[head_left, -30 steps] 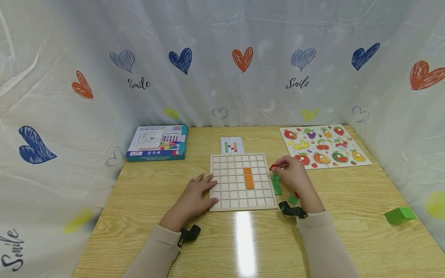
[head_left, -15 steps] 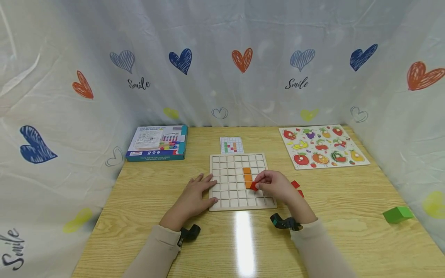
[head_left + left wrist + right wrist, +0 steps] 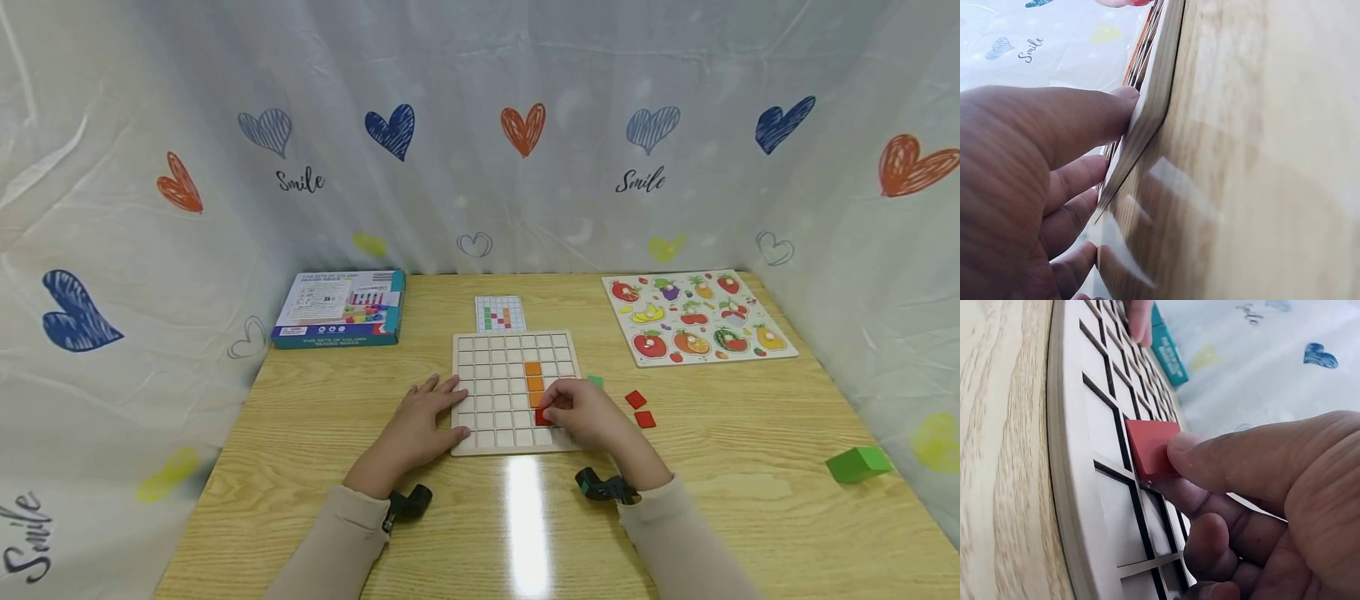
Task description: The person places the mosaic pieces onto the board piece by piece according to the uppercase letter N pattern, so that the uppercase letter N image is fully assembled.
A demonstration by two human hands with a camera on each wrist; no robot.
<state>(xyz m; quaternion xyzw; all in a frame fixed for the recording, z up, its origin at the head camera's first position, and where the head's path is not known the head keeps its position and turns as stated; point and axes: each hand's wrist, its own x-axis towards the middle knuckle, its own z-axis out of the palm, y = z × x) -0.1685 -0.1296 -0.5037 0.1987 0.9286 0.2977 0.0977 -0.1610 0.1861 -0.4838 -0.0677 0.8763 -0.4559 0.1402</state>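
A pale wooden grid board point(image 3: 491, 437) lies mid-table, with three orange tiles point(image 3: 533, 384) in one column of its cells. My right hand point(image 3: 588, 412) pinches a red square tile point(image 3: 1150, 450) between thumb and fingers. The tile sits tilted at a cell just below the orange column, its edge against the grid ridges in the right wrist view. My left hand point(image 3: 422, 423) rests along the board's left edge, fingers spread, thumb and fingertips on the rim point(image 3: 1154, 103).
Two red tiles point(image 3: 641, 409) lie right of my right hand, and a green tile point(image 3: 596, 381) shows partly behind it. A pattern card point(image 3: 500, 314) is beyond the board. Farther out are a boxed toy point(image 3: 339, 308), a fruit puzzle point(image 3: 697, 318) and a green block point(image 3: 858, 464).
My right hand has carried the red tile from the board's right side leftward and nearer, down to the cell below the orange tiles. My left hand has stayed put.
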